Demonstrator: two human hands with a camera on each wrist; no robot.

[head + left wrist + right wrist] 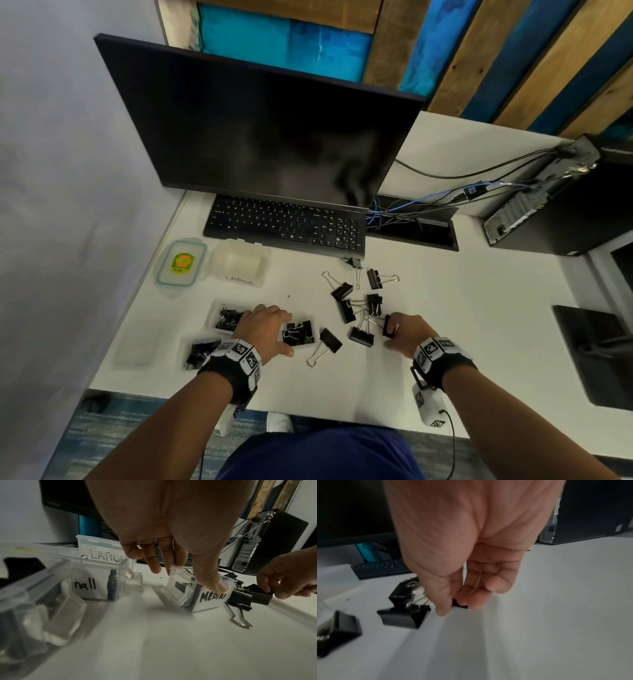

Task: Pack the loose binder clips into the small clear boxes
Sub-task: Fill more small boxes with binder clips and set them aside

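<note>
Head view: at lower centre, my left hand (265,329) gripped the "MEDIUM" box (298,334) on the white desk (445,325); my right hand (404,334) pinched a black binder clip (388,326). Loose binder clips (356,301) lay centre right.

Left wrist view: thumb (212,580) and fingers (173,555) clamped the box's rim; the "Small" box (96,582) and "LARGE" box (102,553) stood left.

Right wrist view: thumb and fingertips (474,600) were pressed onto the clip, mid-frame.
</note>
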